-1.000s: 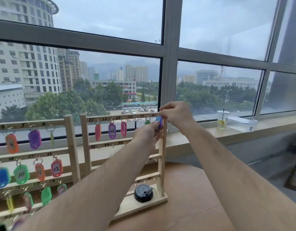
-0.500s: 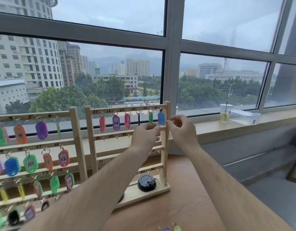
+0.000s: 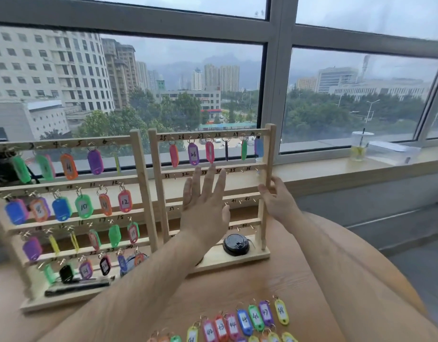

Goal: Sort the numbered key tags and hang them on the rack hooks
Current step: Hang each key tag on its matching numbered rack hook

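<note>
On the table: two wooden racks are standing side by side on the brown table [image 3: 299, 280], with a big window [image 3: 274, 70] behind them.
Left rack: the left rack [image 3: 144, 193] is holding coloured tags [image 3: 83, 206] on its hooks, row after row.
Right rack: the right rack [image 3: 161, 193] is carrying a row of tags [image 3: 193, 153] along its top bar, under the numbers 25 to 30.
Left hand: the left hand [image 3: 204, 206] is reaching out in front of the right rack, with fingers straight and spread, holding nothing.
Right hand: the right hand [image 3: 278, 201] is sitting at the right rack's right post, with a finger on one side and the thumb on the other. It is blurry, so I cannot tell if it is squeezing the post.
Loose tags: the loose tags [image 3: 256, 318] are lying in rows at the near edge of the table, showing numbers in the forties.
Black lid: the black lid [image 3: 236, 245] is lying on the right rack's base, near the right post.
Blue tag: the blue tag [image 3: 258, 147] is hanging at the far right end of the top bar, just beside the post.
</note>
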